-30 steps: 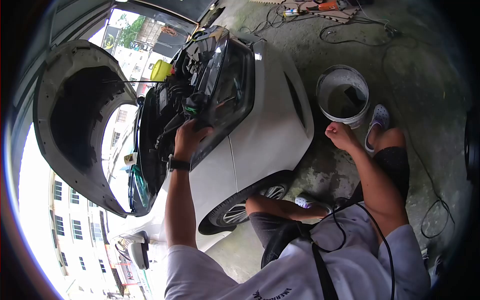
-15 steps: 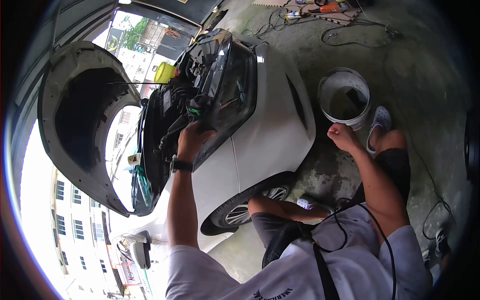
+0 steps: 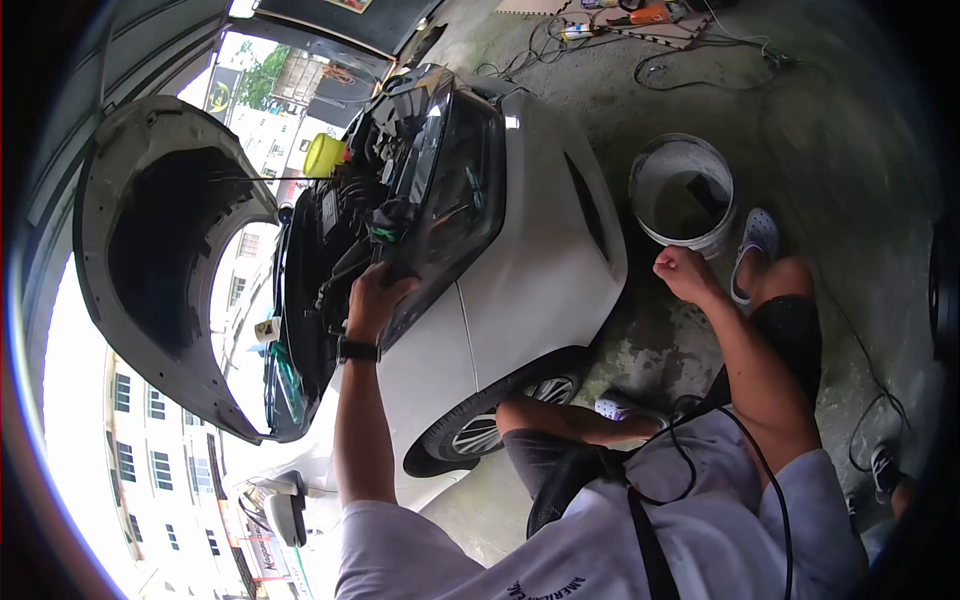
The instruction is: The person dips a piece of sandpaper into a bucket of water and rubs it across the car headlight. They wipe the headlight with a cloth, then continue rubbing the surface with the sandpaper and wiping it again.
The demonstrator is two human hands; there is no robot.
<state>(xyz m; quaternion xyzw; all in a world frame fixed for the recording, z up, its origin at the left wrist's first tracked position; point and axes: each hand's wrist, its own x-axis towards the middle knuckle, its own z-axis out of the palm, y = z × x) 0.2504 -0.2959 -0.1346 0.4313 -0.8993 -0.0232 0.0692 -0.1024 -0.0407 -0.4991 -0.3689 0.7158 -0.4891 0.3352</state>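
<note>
My left hand [image 3: 375, 302], with a dark watch on the wrist, rests at the edge of the white car's [image 3: 540, 265] open engine bay [image 3: 335, 235], beside the headlight [image 3: 455, 195]. Its thumb is spread away from the fingers, whose tips are partly hidden. Just beyond it lies a dark bundled item with a green part [image 3: 385, 228], too small to identify. My right hand [image 3: 682, 272] is curled into a loose fist in front of the white bucket [image 3: 640, 215], and nothing shows in it.
The car's raised hood [image 3: 95, 250] stands at the left. A yellow container [image 3: 325, 155] sits by the engine bay. Dark water and a dark object are in the bucket. Cables [image 3: 540, 50] and an orange tool [image 3: 650, 15] lie on the floor behind. My knees flank the front wheel [image 3: 495, 415].
My left hand has drawn back slightly toward me along the car's edge. The view has shifted a little. My right hand keeps its fist and place.
</note>
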